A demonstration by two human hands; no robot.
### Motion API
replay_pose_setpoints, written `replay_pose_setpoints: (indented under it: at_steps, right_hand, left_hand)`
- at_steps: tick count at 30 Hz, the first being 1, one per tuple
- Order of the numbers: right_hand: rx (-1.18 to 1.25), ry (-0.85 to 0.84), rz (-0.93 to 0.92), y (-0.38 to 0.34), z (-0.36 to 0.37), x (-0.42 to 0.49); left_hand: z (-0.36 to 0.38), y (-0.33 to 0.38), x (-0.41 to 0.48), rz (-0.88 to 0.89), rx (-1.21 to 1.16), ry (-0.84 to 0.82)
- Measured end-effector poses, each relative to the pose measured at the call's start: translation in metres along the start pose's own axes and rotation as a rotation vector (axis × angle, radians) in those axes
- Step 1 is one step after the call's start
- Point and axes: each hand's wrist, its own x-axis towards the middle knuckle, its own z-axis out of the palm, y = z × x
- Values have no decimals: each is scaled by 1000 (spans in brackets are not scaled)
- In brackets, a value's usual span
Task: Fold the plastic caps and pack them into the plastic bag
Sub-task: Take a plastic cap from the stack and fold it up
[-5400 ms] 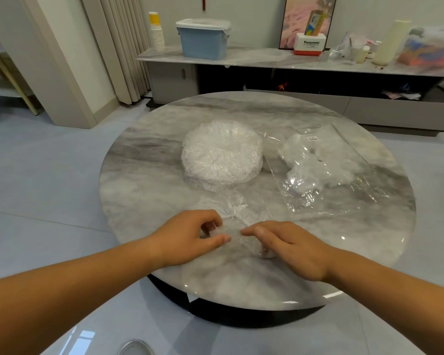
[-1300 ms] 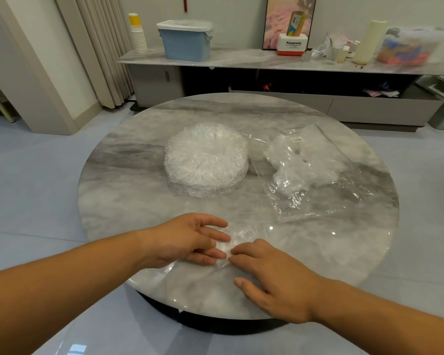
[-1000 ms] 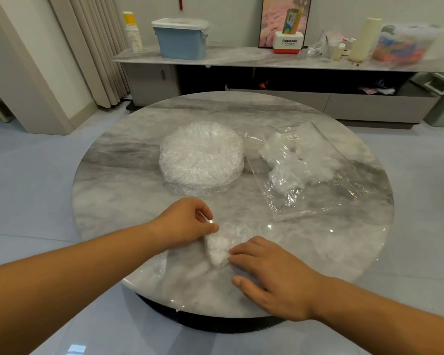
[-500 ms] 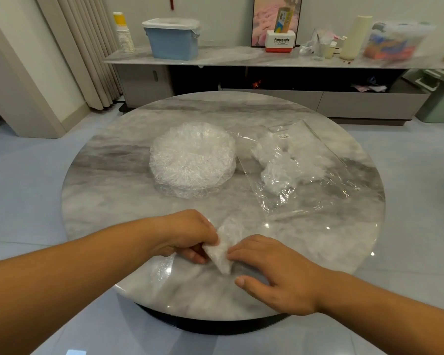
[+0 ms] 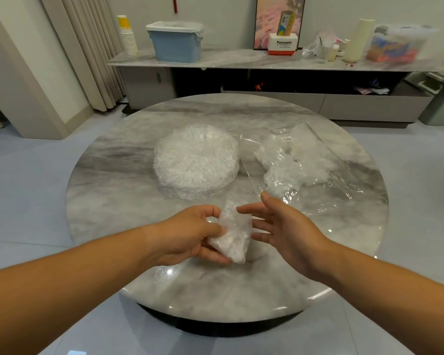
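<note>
My left hand (image 5: 190, 233) grips a folded clear plastic cap (image 5: 233, 233), lifted a little above the round marble table (image 5: 108, 175). My right hand (image 5: 282, 226) hovers just right of the cap with fingers spread and holds nothing. A round stack of unfolded plastic caps (image 5: 195, 158) lies at the table's middle. To its right lies the clear plastic bag (image 5: 303, 165) with several folded caps inside, its mouth toward the stack.
Behind the table runs a low marble-topped cabinet (image 5: 241, 60) carrying a blue lidded bin (image 5: 176, 41), a stack of paper cups (image 5: 127, 34), a Panasonic box (image 5: 283, 43) and other clutter. Curtains hang at the back left. Grey tiled floor surrounds the table.
The cap was pressed and folded flat on the table by both hands; now my left hand has lifted it, and my right hand has come off it and opened.
</note>
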Motion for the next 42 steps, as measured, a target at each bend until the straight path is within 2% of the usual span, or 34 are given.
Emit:
replay_pose_setpoints:
  at_steps: [5,8,13,16,19,22,24,28,31,33,42]
  right_hand:
    - [-12,31,-104,-4,2,0]
    - [-186,22,-207,-1,1,-2]
    - [-441,-76,-340,10,1,-11]
    - [-721,-132,-417,13,-2,-14]
    - [-913,-199,-486,15,-1,-17]
    - [-1006,-260,-523,20,-4,-17]
    - [-926,-210,-475,21,-5,-17]
    - [-451,63,-296,11,0,-10]
    - [-170,37,31,0,-3,-6]
    - [-69,2,130,-5,-5,-8]
    - [-153,128,6,-28,-30,-7]
  left_hand:
    - [2,-4,-2,-98,8,-91]
    - [3,-4,0,-154,-51,-62]
    - [-6,0,5,-221,-278,-73]
    - [-9,2,5,-226,-362,-108]
    - [-8,2,4,-204,-342,-105]
    - [-2,-1,1,-175,-203,-86]
    - [0,-3,3,-125,-141,-34]
    - [0,2,8,-12,-179,103]
    - [8,8,7,97,-180,145]
    - [15,11,6,151,-162,143]
    - [54,29,20,307,-12,135]
